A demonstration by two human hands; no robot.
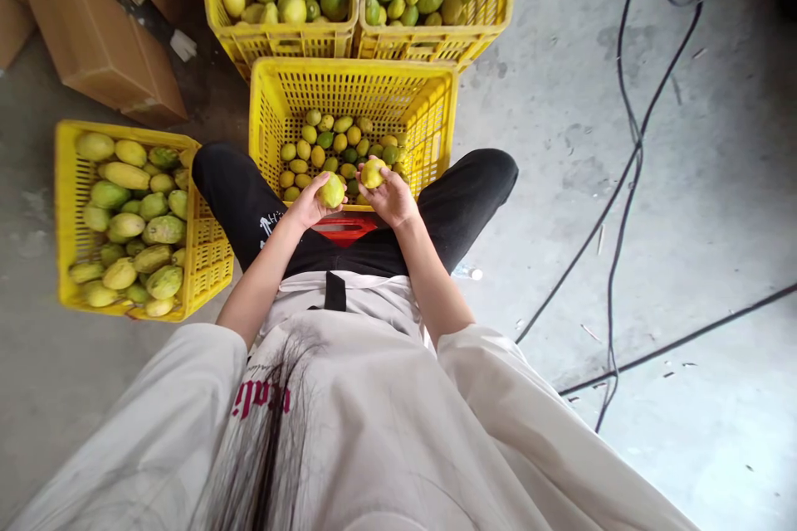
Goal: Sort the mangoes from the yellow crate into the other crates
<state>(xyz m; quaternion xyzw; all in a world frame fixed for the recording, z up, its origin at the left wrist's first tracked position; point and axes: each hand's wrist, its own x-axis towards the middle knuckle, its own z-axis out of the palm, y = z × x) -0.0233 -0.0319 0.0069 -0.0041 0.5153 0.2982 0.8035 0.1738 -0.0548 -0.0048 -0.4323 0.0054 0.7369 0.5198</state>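
I sit with my knees apart, and a yellow plastic crate (274, 99) stands on the floor between them. Several small yellow-green fruits (324, 145) lie in its bottom. My left hand (310, 203) is shut on one yellow-green fruit (332, 190) above the crate's near edge. My right hand (392, 197) grips a smaller yellow fruit (372, 173) just beside it. The two hands are a short gap apart.
A yellow crate (66, 216) of larger green-yellow fruits stands at my left. Two more full yellow crates (286, 37) (491, 12) stand behind the middle one. Cardboard boxes (93, 41) lie at the far left. Black cables (623, 182) run across the concrete floor on the right.
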